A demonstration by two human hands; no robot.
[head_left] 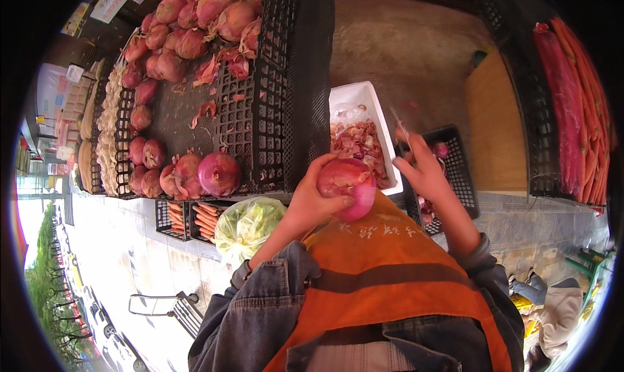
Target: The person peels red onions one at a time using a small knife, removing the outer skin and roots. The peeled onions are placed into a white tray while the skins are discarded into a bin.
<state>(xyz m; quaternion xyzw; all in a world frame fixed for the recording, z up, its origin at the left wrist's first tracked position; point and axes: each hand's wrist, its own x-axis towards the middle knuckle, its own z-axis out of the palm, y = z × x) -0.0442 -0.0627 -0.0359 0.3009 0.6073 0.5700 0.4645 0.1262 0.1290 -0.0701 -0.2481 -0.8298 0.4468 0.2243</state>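
A large red onion (348,189) sits in my left hand (311,196), whose fingers and thumb wrap around its left side. Glossy purple flesh shows on its lower part, and drier skin covers the upper part. My right hand (426,174) is raised to the right of the onion, apart from it, with thumb and forefinger pointing up and left. A thin pale streak by its fingertips is blurred, and I cannot tell what it is. Beyond the onion, a white foam box (387,156) holds loose reddish onion skins (357,144).
A black crate (465,177) with some onions stands beneath my right arm. At upper left, a display crate (244,128) carries piled red onions (172,40) and garlic. Bagged green vegetables (250,226) and carrots (207,219) lie lower left. A flat cart (182,313) and another person (559,313) are nearby.
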